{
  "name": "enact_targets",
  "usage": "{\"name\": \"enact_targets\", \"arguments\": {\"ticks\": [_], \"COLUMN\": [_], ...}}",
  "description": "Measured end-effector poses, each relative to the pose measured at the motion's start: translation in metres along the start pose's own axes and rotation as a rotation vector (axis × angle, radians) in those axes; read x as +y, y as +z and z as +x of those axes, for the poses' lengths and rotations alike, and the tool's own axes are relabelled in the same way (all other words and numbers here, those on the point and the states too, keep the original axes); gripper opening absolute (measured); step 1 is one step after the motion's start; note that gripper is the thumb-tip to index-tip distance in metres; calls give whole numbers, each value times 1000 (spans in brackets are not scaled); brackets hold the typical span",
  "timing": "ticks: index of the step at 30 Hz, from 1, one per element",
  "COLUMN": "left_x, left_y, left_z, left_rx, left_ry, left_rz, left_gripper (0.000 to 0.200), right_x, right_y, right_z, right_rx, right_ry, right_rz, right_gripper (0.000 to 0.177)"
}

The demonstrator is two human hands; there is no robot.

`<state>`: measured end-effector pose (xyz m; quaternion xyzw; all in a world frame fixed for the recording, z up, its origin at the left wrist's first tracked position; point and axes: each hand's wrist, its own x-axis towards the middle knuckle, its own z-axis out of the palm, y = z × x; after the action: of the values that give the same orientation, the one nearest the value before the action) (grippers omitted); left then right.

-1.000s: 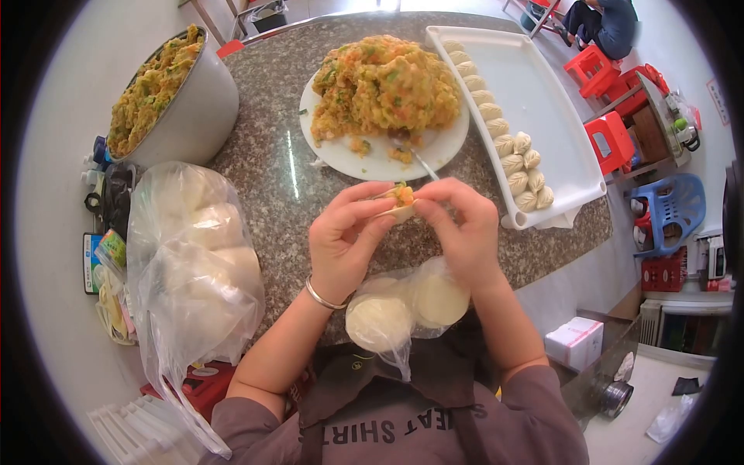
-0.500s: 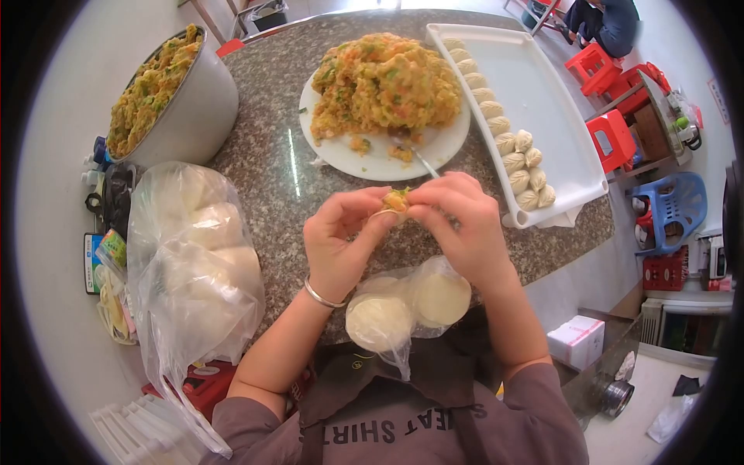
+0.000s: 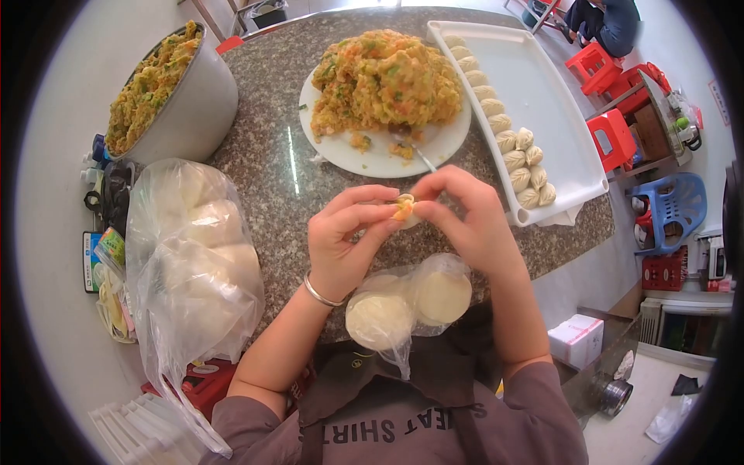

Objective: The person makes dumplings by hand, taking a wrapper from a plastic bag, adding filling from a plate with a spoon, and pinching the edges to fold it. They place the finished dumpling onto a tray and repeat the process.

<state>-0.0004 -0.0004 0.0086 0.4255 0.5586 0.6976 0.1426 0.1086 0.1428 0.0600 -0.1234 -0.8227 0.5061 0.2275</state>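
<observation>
Between my two hands is a small dumpling [image 3: 405, 208], its wrapper partly folded over orange and green filling. My left hand [image 3: 349, 232] holds its left side between thumb and fingers. My right hand [image 3: 463, 221] pinches the right edge. Just beyond them, a white plate [image 3: 353, 160] carries a large mound of filling [image 3: 387, 81], with a metal utensil [image 3: 425, 160] resting in it. Two stacks of round wrappers [image 3: 380, 322] lie in clear plastic close to my body. Several pleated dumplings [image 3: 514, 160] line the left side of a white tray [image 3: 558, 116].
A metal pot [image 3: 194, 108] of filling stands at the back left, above a plastic bag [image 3: 205, 248] of pale dough-like pieces. Red stools [image 3: 610, 139] and a seated person [image 3: 608, 27] are beyond the table's right side. A white box [image 3: 576, 339] is at the lower right.
The wrapper has been drawn further up around the filling, so less filling shows. My right hand has shifted slightly, its fingers now pinching at the dumpling's edge.
</observation>
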Motion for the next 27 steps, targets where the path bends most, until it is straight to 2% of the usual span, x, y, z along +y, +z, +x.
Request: {"name": "enact_targets", "arguments": {"ticks": [4, 7, 9, 13, 16, 18, 21, 25, 27], "left_x": [1, 7, 6, 6, 8, 5, 5, 3, 4], "left_y": [-1, 2, 1, 5, 4, 0, -1, 0, 0], "left_z": [0, 0, -2, -1, 3, 1, 0, 0, -1], "left_rx": [-23, 41, 98, 111, 119, 39, -7, -21, 43], "left_ry": [33, -81, -270, -220, -242, -184, -138, -107, -275], "left_rz": [27, -67, -170, -146, -275, -230, -184, -172, -245], "left_gripper": [18, 15, 15, 17, 17, 17, 17, 19, 23], "right_x": [-1, 3, 3, 6, 6, 2, 2, 0, 6], "right_y": [4, 10, 11, 11, 7, -1, -1, 4, 11], "right_z": [-3, -5, -5, -5, -3, 0, 2, -3, -5], "right_rx": [-2, 95, 118, 123, 200, 13, 5, 35, 123], "right_ry": [-33, -93, -214, -214, -145, 71, -18, -34, -151], "right_rz": [-43, -94, -205, -235, -191, 80, 24, -58, -169], "right_gripper": [8, 8, 8, 9, 9, 8, 7, 7, 8]}}
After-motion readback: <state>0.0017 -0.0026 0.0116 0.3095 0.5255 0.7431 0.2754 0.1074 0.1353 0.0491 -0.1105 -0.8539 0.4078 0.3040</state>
